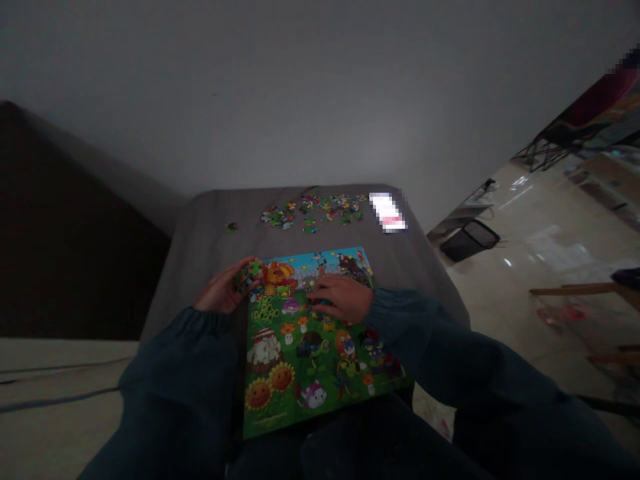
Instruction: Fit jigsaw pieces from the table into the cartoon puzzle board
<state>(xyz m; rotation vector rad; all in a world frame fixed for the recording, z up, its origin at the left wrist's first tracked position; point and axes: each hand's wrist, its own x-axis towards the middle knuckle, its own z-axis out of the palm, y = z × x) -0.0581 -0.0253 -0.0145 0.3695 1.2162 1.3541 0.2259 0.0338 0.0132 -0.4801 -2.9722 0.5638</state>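
Note:
A colourful cartoon jigsaw puzzle board (295, 400), mostly green with a light blue top strip, lies tilted toward me at the table's near side. My left hand (223, 290) is closed around several loose puzzle pieces (254, 268) beside the board's upper left corner. Over the board's upper right part rests my right hand (345, 298), its fingers stretched leftward and slightly apart on the picture. Whatever lies under those fingers is hidden. Farther back, a scattered pile of puzzle pieces (280, 217) spreads across the table, with one piece (231, 227) lying apart on the left.
The grey cloth-covered table (200, 230) stands against a pale wall. A phone with a bright, blurred screen (388, 212) lies at its back right corner. On the floor to the right are a dark bin (467, 241) and a wooden frame (575, 290).

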